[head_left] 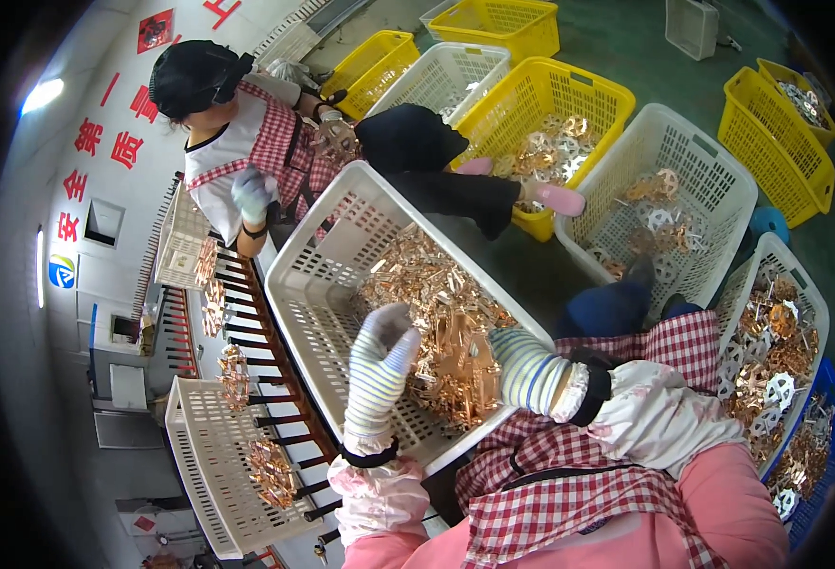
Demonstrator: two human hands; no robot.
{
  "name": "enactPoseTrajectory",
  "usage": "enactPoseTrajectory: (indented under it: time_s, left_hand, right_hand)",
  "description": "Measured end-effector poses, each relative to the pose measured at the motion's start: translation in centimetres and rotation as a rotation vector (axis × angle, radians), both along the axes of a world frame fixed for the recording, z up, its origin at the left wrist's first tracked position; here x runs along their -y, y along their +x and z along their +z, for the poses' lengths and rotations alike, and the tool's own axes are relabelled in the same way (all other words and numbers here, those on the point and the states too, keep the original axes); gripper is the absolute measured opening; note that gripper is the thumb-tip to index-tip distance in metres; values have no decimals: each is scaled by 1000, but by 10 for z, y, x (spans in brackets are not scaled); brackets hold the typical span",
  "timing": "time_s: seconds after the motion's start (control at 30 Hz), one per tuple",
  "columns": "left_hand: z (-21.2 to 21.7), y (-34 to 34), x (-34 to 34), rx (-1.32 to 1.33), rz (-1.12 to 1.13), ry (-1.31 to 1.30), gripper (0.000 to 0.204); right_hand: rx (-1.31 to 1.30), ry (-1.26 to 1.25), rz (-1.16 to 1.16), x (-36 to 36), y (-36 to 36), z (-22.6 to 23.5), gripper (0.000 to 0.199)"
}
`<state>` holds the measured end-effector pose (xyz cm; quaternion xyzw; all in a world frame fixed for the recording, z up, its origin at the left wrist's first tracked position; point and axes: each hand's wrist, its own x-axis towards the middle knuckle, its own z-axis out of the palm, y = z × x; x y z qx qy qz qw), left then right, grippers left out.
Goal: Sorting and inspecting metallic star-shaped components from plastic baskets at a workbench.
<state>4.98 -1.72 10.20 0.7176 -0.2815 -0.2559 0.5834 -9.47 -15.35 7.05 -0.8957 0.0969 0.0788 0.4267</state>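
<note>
A large white perforated basket [315,275] stands tilted in front of me, partly filled with small copper-coloured metal parts [427,275]. My left hand [380,365], in a striped white glove, is over the basket's near left part. Its fingers are bent but apart from the thumb, with nothing visible between them. On the right side of the heap is my right hand [528,370], in a similar striped glove. Its fingers close against an upright bunch of copper-coloured metal parts [477,375]; the fingertips are partly hidden.
Left of the basket runs a rack of dark pegs [280,399], with copper-coloured bunches [234,375] and another white basket [199,446] beside it. A co-worker [247,142] sits across. Yellow baskets [617,100] and a white basket [721,180] of metal parts stand at the far right.
</note>
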Motion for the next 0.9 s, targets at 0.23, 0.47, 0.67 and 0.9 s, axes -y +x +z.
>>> enactPoseTrajectory:
  time_s: [0.23, 0.47, 0.67, 0.9]
  left_hand:
    - [-7, -2, 6, -114, -52, 181, 14]
    - [-17, -3, 8, -88, -14, 76, 23]
    - [-15, -9, 11, 33, 24, 37, 25]
    - [0, -8, 12, 79, 133, -90, 14]
  right_hand:
    - [640, 22, -204, -4, -6, -21, 35]
    - [217, -38, 79, 1, -6, -13, 58]
    - [282, -14, 69, -4, 3, -26, 28]
    - [440, -89, 127, -1, 6, -44, 23]
